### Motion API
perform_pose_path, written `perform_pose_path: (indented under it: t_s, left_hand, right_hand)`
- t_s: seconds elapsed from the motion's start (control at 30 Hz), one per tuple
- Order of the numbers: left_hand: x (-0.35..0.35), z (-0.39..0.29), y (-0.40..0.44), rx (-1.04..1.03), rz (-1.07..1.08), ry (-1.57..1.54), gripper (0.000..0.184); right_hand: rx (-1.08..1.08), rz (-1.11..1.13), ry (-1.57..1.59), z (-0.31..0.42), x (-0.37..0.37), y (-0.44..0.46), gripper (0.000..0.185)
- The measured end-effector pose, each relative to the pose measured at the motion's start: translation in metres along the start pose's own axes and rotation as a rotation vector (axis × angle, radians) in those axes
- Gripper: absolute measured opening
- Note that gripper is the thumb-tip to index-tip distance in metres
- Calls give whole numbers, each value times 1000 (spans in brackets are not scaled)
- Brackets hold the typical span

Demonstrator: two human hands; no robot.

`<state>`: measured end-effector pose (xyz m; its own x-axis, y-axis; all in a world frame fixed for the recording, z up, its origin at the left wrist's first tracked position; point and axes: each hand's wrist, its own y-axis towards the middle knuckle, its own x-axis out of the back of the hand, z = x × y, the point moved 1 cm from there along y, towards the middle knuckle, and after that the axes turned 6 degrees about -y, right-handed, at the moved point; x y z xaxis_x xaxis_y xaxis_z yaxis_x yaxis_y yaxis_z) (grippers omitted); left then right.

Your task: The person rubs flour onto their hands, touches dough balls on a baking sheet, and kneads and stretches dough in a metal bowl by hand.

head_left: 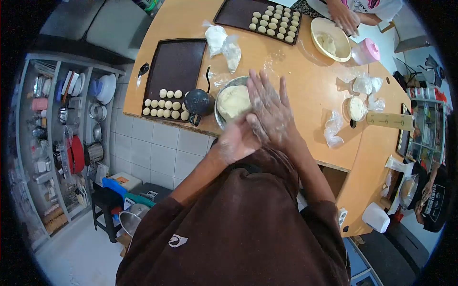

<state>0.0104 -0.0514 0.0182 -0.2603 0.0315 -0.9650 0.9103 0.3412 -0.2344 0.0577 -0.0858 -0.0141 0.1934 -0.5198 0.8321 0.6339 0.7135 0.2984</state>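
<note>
My right hand (274, 112) is dusted with flour, its fingers stretched out over the table's near edge. Its lower palm meets my left hand (238, 139), which is blurred and partly overlapped; its fingers cannot be made out. Whether anything lies between the palms is hidden. Just left of them, a metal bowl (219, 114) holds a large pale mass of dough (234, 102). A dark round object (199, 101) with a curved black cord or stem stands beside the bowl. Small round dough balls (167, 105) sit in rows at the near end of a dark tray (175, 62).
At the far side, another tray (234, 13) carries many dough balls. A person's hand (344, 18) is above a cream bowl (318, 29) with dough. Plastic bags (216, 39) lie beyond my bowl. A pink-lidded container (366, 51) and a roll (391, 121) are on the right.
</note>
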Motion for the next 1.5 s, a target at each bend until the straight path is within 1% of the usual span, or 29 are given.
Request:
perform_pose_path:
  t_s: [0.07,0.1,0.13,0.17,0.2,0.23,0.27,0.33,0.37,0.4,0.47,0.5,0.6,0.73,0.77,0.87,0.9,1.0,1.03,1.07,1.1,1.13,1.17,1.3,1.33,1.4,1.47,1.5]
  left_hand:
    - [-2,-23,10,6,40,-53,63]
    - [17,-20,20,-85,204,281,72]
    - [44,-5,34,-88,435,198,72]
    - [69,13,52,-93,669,110,72]
    - [73,18,49,102,437,159,72]
    - [70,22,46,295,191,158,72]
    - [65,15,32,185,184,171,71]
    - [37,-3,6,-26,164,196,69]
    - [7,-19,4,69,-56,19,62]
    - [9,-24,10,60,31,56,62]
    - [24,-23,20,52,192,127,64]
    - [39,-7,30,91,136,121,64]
    - [35,23,27,336,106,-51,65]
    - [2,-22,-3,54,-154,98,62]
    - [3,-26,4,3,10,51,60]
    - [33,-1,28,-39,-35,203,63]
    - [42,1,25,-22,1,215,66]
    - [64,5,-1,33,106,257,72]
    - [57,2,-5,31,96,252,74]
    - [50,-1,-9,29,86,248,75]
    - [18,-12,-7,-9,40,228,76]
    - [0,-19,-2,-57,-5,209,77]
    - [19,-9,5,-202,183,103,65]
    - [29,9,-2,-85,240,100,65]
    - [28,13,-3,-59,256,99,65]
    - [25,9,-4,-20,110,82,62]
    - [7,-15,2,-20,-200,52,55]
    - [4,-15,10,-92,15,-35,52]
  right_hand:
    - [524,113,181,-14,20,6,61]
    - [775,175,271,-19,27,4,62]
    - [1019,240,359,-20,32,-1,64]
    - [460,135,107,-17,9,-7,64]
    - [-97,23,-140,-9,-32,-20,64]
    - [16,-18,-184,-15,-27,-7,65]
    - [127,-64,-231,-20,-22,5,66]
    - [446,174,-13,-23,11,28,67]
    - [577,326,113,-25,28,38,68]
    - [787,329,216,-44,39,39,66]
    - [978,453,300,-18,41,14,65]
    - [1058,521,340,-10,43,2,65]
    - [918,424,290,-25,47,23,66]
    - [740,291,244,-44,48,53,68]
    - [873,318,152,-54,34,31,63]
    - [1105,509,232,-2,56,7,67]
    - [1144,435,188,11,63,15,78]
    - [885,335,18,1,63,50,64]
    - [794,261,8,-18,50,57,79]
    - [827,239,103,-32,39,45,77]
    - [869,215,194,-46,29,33,76]
    - [920,190,288,-46,32,31,74]
    - [1063,163,361,-38,33,17,63]
    - [1175,296,204,4,58,22,65]
    - [1044,295,100,-3,58,34,64]
    - [770,288,-101,-27,57,61,62]
    - [835,390,-9,-44,43,37,62]
    - [880,438,39,-48,38,29,62]
